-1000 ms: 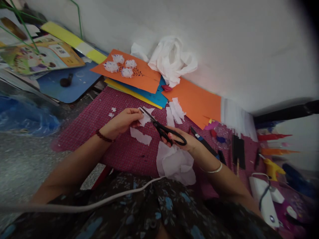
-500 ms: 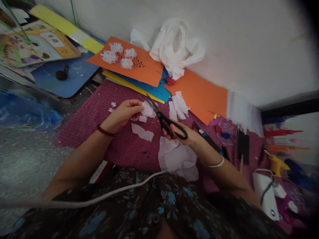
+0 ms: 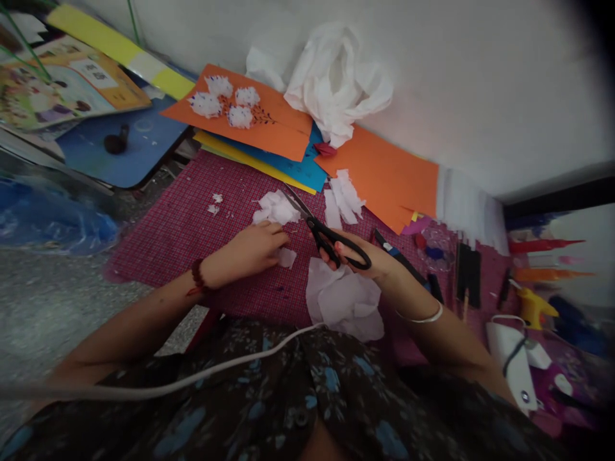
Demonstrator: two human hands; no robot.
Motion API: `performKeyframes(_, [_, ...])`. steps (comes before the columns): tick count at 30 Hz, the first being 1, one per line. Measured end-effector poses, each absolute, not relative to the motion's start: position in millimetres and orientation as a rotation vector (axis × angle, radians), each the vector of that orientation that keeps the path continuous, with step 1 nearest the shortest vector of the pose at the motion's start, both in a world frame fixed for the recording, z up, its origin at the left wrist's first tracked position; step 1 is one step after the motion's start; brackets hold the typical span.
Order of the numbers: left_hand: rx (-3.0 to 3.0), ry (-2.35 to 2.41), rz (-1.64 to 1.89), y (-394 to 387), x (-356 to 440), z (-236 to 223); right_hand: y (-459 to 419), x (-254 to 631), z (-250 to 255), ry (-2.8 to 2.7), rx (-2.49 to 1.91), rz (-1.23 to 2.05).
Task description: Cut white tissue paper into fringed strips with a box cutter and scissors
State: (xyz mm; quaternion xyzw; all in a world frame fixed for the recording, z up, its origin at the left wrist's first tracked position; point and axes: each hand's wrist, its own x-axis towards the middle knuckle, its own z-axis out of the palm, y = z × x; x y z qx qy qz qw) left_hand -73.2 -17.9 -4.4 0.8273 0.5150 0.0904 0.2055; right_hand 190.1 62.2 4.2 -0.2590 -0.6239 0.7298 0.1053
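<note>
My right hand [image 3: 355, 253] grips black-handled scissors [image 3: 331, 237]. Their blades point to the upper left and look slightly apart. Curled over a white paper strip [image 3: 287, 258] on the table, my left hand [image 3: 252, 253] covers most of it; the fingertips are partly hidden. Just beyond those fingers lies a crumpled heap of white paper pieces [image 3: 276, 207], close to the blades. More white strips [image 3: 344, 198] rest past the scissors. Thin white sheets [image 3: 343, 301] are spread below my right hand, near my body.
An orange card with white paper flowers [image 3: 240, 109] lies at the back, beside another orange sheet [image 3: 384, 169]. White crumpled paper [image 3: 336, 83] leans on the wall. A box cutter [image 3: 401, 256] and a yellow glue gun [image 3: 533, 307] are on the right. A white cable [image 3: 216, 371] crosses my front.
My left hand has let go of the paper by the blades and come down toward me, onto the separate strip. The scissors, still in my right hand, have shifted slightly right.
</note>
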Motion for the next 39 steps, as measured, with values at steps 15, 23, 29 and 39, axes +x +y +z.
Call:
performKeyframes(15, [1.586, 1.349, 0.725, -22.9, -88.3, -6.8, 43.2, 221.8, 14.5, -1.941, -0.849, 2.015])
performKeyframes(23, [1.123, 1.272, 1.326, 5.7, -86.0, 20.2, 42.2, 224.8, 13.4, -1.985, -0.76, 2.053])
performKeyframes(29, [1.037, 1.214, 1.41, 18.9, -73.6, 3.8, 45.3, 207.1, 5.4, -1.912, -0.776, 2.126])
performKeyframes(39, [0.888, 1.071, 1.566, 20.6, -70.0, -9.2, 47.3, 203.8, -2.1, -1.761, -0.814, 2.174])
